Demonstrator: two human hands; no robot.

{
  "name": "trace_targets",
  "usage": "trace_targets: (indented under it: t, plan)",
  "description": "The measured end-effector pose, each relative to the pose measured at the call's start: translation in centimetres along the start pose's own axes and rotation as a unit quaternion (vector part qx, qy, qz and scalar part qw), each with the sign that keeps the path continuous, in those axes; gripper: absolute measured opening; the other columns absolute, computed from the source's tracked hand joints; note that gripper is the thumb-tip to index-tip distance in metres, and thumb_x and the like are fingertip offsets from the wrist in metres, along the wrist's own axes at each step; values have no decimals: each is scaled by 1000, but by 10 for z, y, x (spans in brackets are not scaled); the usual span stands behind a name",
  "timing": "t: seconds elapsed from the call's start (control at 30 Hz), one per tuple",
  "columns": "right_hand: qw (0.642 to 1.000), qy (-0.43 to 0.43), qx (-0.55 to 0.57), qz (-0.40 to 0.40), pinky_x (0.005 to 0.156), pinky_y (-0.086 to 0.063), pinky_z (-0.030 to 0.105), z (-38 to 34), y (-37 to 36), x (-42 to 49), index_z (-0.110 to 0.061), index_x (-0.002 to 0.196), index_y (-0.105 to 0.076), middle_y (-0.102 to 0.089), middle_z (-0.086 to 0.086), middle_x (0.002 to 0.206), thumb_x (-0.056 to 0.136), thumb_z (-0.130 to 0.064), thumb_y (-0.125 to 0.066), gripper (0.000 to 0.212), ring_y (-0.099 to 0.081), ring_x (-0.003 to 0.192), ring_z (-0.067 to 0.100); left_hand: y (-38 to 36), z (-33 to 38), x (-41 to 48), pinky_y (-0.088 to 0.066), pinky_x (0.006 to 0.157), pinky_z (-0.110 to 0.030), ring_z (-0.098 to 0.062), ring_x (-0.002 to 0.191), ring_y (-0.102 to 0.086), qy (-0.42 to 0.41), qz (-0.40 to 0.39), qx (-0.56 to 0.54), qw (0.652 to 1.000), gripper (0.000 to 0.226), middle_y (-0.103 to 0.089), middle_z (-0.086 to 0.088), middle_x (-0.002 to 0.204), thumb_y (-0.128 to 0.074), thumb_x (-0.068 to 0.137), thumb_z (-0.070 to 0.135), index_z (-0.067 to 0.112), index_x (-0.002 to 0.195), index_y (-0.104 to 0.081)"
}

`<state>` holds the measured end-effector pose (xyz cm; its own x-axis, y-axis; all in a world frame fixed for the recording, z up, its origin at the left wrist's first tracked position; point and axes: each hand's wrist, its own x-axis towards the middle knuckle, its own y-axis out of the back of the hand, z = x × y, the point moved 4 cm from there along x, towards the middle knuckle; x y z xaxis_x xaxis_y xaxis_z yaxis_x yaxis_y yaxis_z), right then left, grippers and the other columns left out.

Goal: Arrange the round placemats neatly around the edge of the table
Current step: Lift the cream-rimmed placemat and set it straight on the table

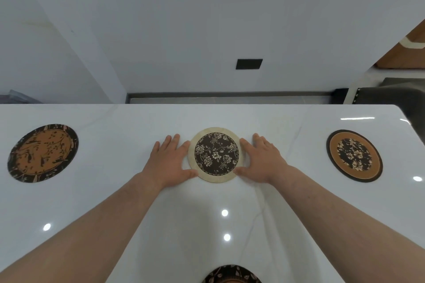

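A cream-rimmed round placemat with a dark floral centre lies flat near the far edge of the white table, in the middle. My left hand rests flat against its left rim, thumb touching the lower edge. My right hand lies flat against its right rim in the same way. A dark-rimmed orange placemat lies at the far left. An orange placemat with a dark floral centre lies at the far right. A fourth dark placemat peeks in at the near edge.
The glossy table's far edge runs just behind the three mats, with a rounded corner at the right. A dark chair stands beyond that corner. A white wall with a black socket plate is behind.
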<state>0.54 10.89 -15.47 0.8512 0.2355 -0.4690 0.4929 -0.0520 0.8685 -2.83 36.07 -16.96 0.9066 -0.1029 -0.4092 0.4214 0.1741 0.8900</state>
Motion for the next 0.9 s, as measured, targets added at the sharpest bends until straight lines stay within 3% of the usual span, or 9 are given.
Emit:
trace_targets:
  t: [0.1,0.2,0.6,0.9]
  plan:
    - [998,9,56,24,105,-39,44,-7,11,-10,-19,135,-45,-45,8,138,86,-48,-57,59,-43,129,32,16,-6,-14,-29,111,-37,-23,138,-32,3,-16,-51,999,61,-37,-5,150,-53,88,52,17,137,-44]
    - [995,5,83,50,98,-45,38,-12,23,-26,-18,128,-56,-57,3,127,93,-36,-51,39,-54,121,26,34,-16,-32,-34,108,-31,-15,133,-42,18,-16,-101,995,46,-48,6,144,-54,92,41,23,135,-51]
    - [984,-22,144,107,95,-47,34,-52,59,-88,-26,127,-59,-63,-5,127,94,-31,-51,35,-58,116,17,94,-26,-96,-38,102,-29,-14,128,-46,22,28,-100,994,43,-52,10,139,-51,92,43,28,133,-51]
    - [986,-27,114,114,103,-39,33,-75,82,-138,-24,135,-53,-53,-2,140,95,-32,-50,40,-48,129,17,121,-11,-135,-38,103,-30,-12,129,-45,-15,51,-122,991,43,-51,10,139,-51,92,43,29,133,-51]
